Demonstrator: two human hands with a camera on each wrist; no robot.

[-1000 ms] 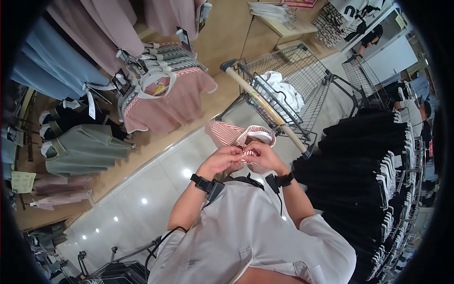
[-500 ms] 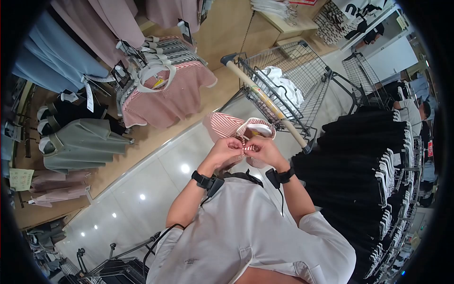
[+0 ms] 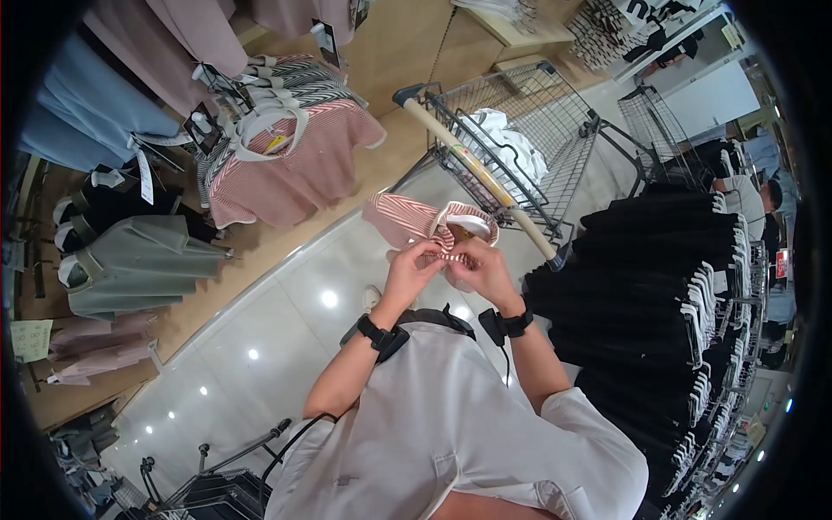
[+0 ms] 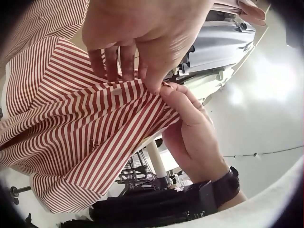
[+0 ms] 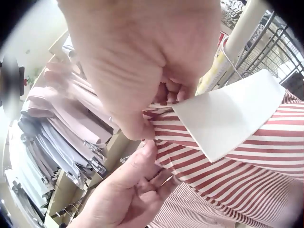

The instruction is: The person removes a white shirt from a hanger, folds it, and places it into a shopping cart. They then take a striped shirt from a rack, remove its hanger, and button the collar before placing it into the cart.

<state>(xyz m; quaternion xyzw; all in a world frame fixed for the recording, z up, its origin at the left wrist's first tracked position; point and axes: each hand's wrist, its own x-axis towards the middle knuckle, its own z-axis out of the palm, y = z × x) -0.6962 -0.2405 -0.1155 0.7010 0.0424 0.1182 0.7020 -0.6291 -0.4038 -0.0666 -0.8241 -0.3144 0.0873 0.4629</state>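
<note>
A red-and-white striped polo shirt (image 3: 400, 215) hangs in front of the person's body, held up by both hands. Its white collar (image 5: 232, 114) stands out in the right wrist view. The left hand (image 3: 410, 276) pinches the striped front edge between thumb and fingers. Right beside it, the right hand (image 3: 485, 273) pinches the same edge, just below the collar. In the left wrist view the two thumbs nearly meet on the striped cloth (image 4: 90, 118), and folds run away from them. The fingers partly hide the gripped spot.
Ahead stands a shopping cart (image 3: 555, 143) with white cloth (image 3: 504, 143) inside. Black garments (image 3: 615, 286) on white hangers line the right. Along the left wall hang pink striped shirts (image 3: 295, 165), a grey-green top (image 3: 147, 264) and blue garments (image 3: 95, 104). Another person (image 3: 747, 204) is at far right.
The head view has tilted slightly, so the racks and cart sit a little further left and up. Both hands stay together on the shirt's front edge, a little further from the body.
</note>
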